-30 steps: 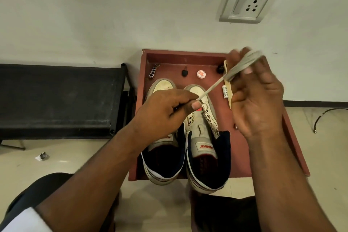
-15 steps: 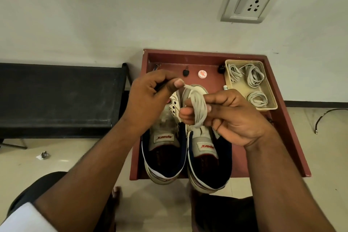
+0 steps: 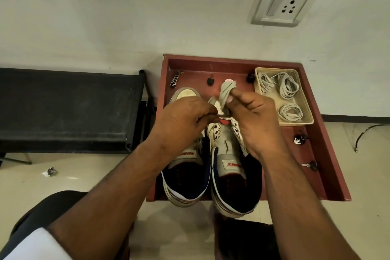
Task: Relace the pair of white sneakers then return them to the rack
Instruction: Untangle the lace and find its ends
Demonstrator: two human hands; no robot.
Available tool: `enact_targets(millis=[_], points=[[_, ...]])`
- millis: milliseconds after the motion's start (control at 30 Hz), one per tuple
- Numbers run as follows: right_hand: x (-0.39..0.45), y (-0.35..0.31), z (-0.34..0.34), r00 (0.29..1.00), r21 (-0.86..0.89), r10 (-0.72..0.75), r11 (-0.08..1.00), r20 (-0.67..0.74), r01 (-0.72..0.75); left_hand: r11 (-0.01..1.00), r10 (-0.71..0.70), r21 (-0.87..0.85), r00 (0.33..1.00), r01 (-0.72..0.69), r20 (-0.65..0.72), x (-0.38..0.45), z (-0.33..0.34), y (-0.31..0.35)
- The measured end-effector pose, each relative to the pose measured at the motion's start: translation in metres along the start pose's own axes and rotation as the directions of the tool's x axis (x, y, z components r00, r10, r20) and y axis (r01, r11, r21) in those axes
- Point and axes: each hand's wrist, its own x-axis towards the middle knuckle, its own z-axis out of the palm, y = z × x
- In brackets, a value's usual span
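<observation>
— Two white sneakers point(image 3: 211, 154) stand side by side on the red desk point(image 3: 329, 154), toes to the wall. Which step is this?

— Lacing the right-hand shoe, I judge. The right hand point(image 3: 256, 118) pinches a bundled lace point(image 3: 226, 93) above its toe; the left hand point(image 3: 183, 120) is closed on a thin end near the lowest eyelets.

— Next?

— Feeding that tip through an eyelet, which needs a fine aim.

— Anything hidden?

— Both hands cover the eyelets, and no rack shows. Spare laces lie in the tray point(image 3: 304, 121).

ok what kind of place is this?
Probably an indoor room, home or office: tiled floor, plain wall with a switch socket, a black bench, and a red tray holding sneakers.
</observation>
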Motion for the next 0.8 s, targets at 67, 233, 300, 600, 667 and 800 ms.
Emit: enact_targets(millis=[67, 233, 300, 600, 667, 800], points=[[-0.001, 0.001, 0.004, 0.994, -0.032, 0.082, 0.996, 0.067, -0.08, 0.997, 0.034, 0.07, 0.999, -0.032, -0.027, -0.001, -0.001, -0.003], [-0.002, -0.002, -0.002, 0.908, 0.011, 0.358, 0.929, 0.217, -0.369, 0.987, 0.085, 0.137, 0.995, -0.079, -0.042, -0.003, 0.0, -0.008], [-0.003, -0.007, -0.008, 0.853, 0.018, 0.431, 0.89, 0.296, -0.456, 0.994, 0.069, 0.089, 0.998, -0.067, -0.013, -0.002, -0.001, -0.008], [-0.007, -0.024, -0.018, 0.801, 0.138, 0.409, 0.85, 0.437, -0.509, 0.973, 0.051, -0.226, 0.999, -0.048, 0.007, -0.004, -0.008, 0.0], [-0.006, -0.022, -0.017, 0.818, 0.163, 0.433, 0.839, 0.379, -0.52, 0.975, -0.015, -0.223, 0.999, 0.005, -0.043, -0.004, -0.006, 0.004], [-0.006, -0.021, -0.007, 0.859, 0.19, 0.42, 0.855, 0.295, -0.483, 0.965, -0.103, -0.253, 0.985, 0.066, -0.137, -0.006, -0.001, 0.004]])
